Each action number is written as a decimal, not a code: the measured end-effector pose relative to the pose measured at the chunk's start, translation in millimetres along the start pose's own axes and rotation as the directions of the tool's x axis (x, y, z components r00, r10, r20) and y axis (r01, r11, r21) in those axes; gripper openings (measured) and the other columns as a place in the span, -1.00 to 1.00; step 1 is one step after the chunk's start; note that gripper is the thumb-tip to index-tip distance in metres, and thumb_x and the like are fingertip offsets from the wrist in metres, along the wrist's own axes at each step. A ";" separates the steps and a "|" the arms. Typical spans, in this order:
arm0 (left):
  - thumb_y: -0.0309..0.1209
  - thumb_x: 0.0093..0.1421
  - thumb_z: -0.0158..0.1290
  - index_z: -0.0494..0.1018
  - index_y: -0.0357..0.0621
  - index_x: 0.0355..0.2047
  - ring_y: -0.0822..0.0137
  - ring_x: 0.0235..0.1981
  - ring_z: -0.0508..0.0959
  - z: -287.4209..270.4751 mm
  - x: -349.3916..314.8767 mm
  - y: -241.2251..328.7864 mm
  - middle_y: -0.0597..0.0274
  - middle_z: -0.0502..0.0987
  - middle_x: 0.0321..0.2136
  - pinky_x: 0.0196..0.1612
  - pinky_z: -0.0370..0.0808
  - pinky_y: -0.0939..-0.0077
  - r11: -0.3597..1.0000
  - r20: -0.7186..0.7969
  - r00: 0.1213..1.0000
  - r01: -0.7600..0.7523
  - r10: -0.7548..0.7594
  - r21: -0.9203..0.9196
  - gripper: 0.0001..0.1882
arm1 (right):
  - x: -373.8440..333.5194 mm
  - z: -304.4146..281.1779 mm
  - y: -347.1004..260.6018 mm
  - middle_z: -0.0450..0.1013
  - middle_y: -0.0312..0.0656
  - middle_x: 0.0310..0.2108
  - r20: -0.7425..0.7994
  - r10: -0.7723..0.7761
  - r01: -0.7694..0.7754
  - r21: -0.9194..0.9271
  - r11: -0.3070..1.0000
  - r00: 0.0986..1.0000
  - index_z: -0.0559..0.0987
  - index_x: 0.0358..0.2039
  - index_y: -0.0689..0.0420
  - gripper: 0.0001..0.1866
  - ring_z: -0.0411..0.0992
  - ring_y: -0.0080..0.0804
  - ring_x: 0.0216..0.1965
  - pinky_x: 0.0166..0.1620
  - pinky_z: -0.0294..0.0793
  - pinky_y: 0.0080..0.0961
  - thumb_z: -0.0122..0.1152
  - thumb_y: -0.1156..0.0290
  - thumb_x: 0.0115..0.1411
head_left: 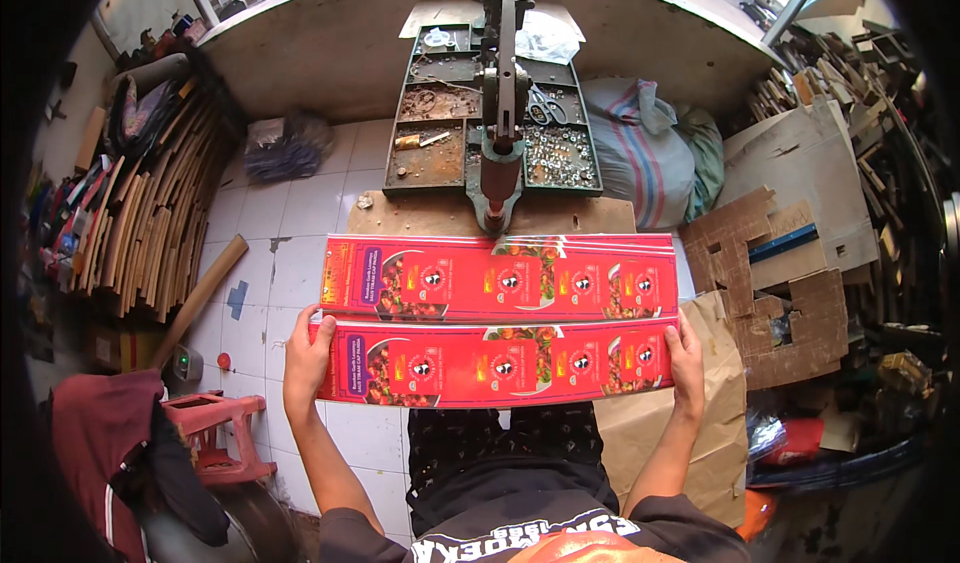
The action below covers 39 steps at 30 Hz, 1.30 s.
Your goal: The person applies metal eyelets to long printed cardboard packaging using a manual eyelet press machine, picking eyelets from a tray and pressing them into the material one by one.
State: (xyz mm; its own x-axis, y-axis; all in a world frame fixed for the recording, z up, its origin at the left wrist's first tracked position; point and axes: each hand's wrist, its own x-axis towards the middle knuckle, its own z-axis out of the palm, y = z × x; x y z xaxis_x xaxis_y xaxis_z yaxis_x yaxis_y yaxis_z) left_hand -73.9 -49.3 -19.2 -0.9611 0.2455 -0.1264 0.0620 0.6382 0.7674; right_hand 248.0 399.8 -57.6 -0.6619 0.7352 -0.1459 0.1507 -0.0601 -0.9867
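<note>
The near red strip (465, 367) was in hand.
Left grip (306, 355) and right grip (688, 359) were each closed on one end. Printed side up, its long axis ran left to right, on the person's side of the far strip (590, 278), near the press (500, 175). It seemed a lining-up step, calling next for even hands.

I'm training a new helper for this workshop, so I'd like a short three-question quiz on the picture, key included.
1. What do the person's left hand and right hand hold at its two ends?
2. True or false: the faded red plastic stool stands to the person's left.
3. Complete: the dark-handled metal scissors lie in a dark green, compartmented ____.

Key:
1. The nearer long, flat, red printed strip.
2. True.
3. Tray.
</note>
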 end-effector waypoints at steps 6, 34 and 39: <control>-0.03 0.32 0.03 0.37 -0.26 0.11 0.23 -0.27 0.65 -0.9 0.8 3.3 -0.07 0.63 -0.32 -0.17 0.54 0.35 0.999 0.026 1.000 0.015 -0.015 -0.029 -0.43 | 1.4 -2.9 9.8 0.34 -0.10 0.20 -0.011 0.007 -0.007 -0.027 1.000 1.000 0.20 0.31 0.38 -0.45 0.31 -0.47 0.17 0.23 0.25 -0.52 0.02 0.40 0.39; -0.30 0.21 0.14 0.43 -0.25 0.07 -0.09 0.24 0.31 54.2 -32.8 56.9 -0.16 0.33 0.19 0.35 0.08 -0.05 0.884 -0.203 0.887 -0.340 0.415 0.321 -0.54 | 42.3 121.0 -120.7 0.54 0.06 -0.07 0.074 -0.489 0.446 -0.543 0.711 0.869 0.56 0.02 0.24 -0.62 0.52 -0.13 -0.03 0.06 0.43 -0.30 0.27 0.43 0.18; -0.23 0.22 0.10 0.47 -0.27 0.03 -0.02 0.26 0.29 69.9 -26.5 50.0 -0.10 0.33 0.19 0.40 -0.05 -0.05 0.810 -0.138 0.899 -0.298 0.417 0.505 -0.55 | 156.5 151.5 -134.8 0.63 -0.06 -0.27 0.186 -0.344 0.387 -0.547 0.742 0.921 0.68 -0.13 0.10 -0.71 0.61 -0.24 -0.25 -0.12 0.54 -0.38 0.31 0.30 0.14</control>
State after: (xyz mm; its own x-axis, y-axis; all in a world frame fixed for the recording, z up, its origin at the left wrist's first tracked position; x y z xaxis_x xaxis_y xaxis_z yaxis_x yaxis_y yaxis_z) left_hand -26.5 27.1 -21.4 -0.8749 0.3859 0.2928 0.4727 0.8120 0.3423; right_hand 12.8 420.7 41.8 -0.7975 0.5720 0.1915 0.2568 0.6093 -0.7502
